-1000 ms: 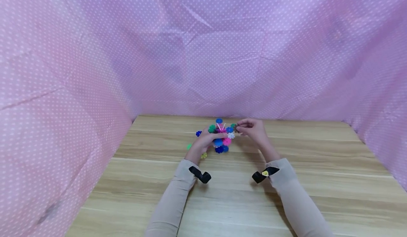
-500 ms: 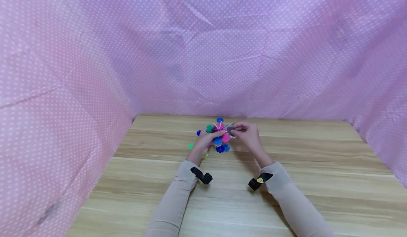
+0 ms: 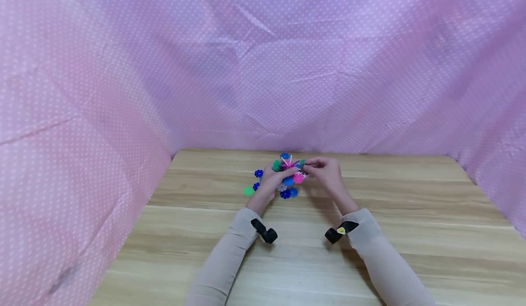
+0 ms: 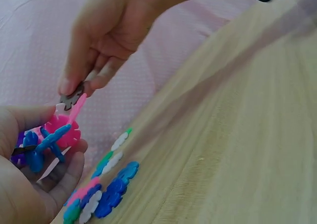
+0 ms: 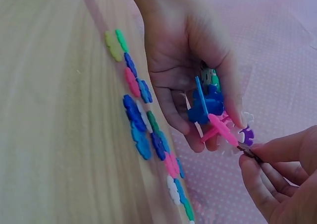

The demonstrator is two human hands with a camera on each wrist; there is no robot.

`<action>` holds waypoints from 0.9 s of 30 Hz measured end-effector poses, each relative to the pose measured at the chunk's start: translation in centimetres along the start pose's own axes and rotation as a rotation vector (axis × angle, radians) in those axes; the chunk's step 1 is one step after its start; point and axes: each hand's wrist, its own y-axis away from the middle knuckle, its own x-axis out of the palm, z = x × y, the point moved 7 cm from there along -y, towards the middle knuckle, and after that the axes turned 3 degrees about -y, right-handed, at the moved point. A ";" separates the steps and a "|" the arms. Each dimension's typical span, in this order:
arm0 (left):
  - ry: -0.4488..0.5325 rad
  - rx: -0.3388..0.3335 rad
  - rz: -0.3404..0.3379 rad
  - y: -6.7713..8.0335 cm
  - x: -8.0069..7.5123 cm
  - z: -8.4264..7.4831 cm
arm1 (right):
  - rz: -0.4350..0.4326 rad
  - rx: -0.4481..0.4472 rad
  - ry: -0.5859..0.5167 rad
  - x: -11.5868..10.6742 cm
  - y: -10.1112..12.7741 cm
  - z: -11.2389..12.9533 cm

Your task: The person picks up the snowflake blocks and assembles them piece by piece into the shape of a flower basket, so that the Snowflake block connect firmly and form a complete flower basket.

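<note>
Above the table (image 3: pixel 296 265), my left hand (image 3: pixel 272 179) grips a cluster (image 5: pixel 207 108) — my right hand (image 3: pixel 327 172) pinches a brown disc (image 5: pixel 250 152) — while only the right-wrist view shows a yellow disc (image 5: pixel 113 46).

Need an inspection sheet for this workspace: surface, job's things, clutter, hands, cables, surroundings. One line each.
Surface: wood-grain table.
Job's things: cluster of flower-shaped pieces; brown piece at its pink piece, joined or not can't be told; more colored discs on the table.
Clutter: nothing seen beyond those discs.
Hands: left hand holds the cluster; right hand pinches the brown piece; black straps at both wrists.
Cables: nothing seen.
Surroundings: pink white-dotted cloth behind and at both sides.
</note>
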 end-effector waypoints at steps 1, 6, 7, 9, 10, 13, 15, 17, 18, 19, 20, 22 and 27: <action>-0.001 0.012 0.000 0.0 0.0 -0.1 | 0.003 -0.002 -0.002 -0.1 -0.1 0.0; 0.002 0.047 0.010 -0.1 0.0 -0.6 | 0.016 0.006 -0.024 -0.1 -0.3 0.1; 0.000 0.046 0.012 -0.1 0.0 -0.6 | 0.019 0.008 -0.027 0.0 -0.3 0.1; -0.005 0.034 0.009 0.0 -0.2 -0.5 | 0.019 0.013 -0.040 0.1 -0.3 0.2; -0.010 0.032 0.008 0.1 -0.3 -0.6 | 0.015 0.015 -0.047 0.2 -0.3 0.3; -0.025 0.022 0.002 0.2 -0.6 -0.7 | -0.004 0.020 -0.052 0.5 -0.3 0.3; -0.040 0.013 -0.004 0.2 -0.8 -0.9 | -0.023 0.022 -0.060 0.6 -0.2 0.3; -0.039 0.000 -0.002 0.1 -0.9 -0.9 | -0.042 0.025 -0.068 0.7 -0.1 0.2; -0.035 -0.007 0.001 0.0 -1.0 -0.9 | -0.054 0.027 -0.077 0.7 -0.1 0.2; -0.030 -0.016 0.005 -0.1 -1.0 -1.0 | -0.067 0.030 -0.089 0.7 0.0 0.2; -0.022 -0.021 0.011 -0.1 -1.1 -1.0 | -0.079 0.027 -0.101 0.7 0.1 0.2; 0.004 -0.021 0.025 -0.2 -1.1 -1.3 | -0.097 0.015 -0.125 0.8 0.3 0.6; 0.024 -0.009 0.041 -0.3 -1.0 -2.3 | -0.139 -0.037 -0.168 0.6 0.5 1.7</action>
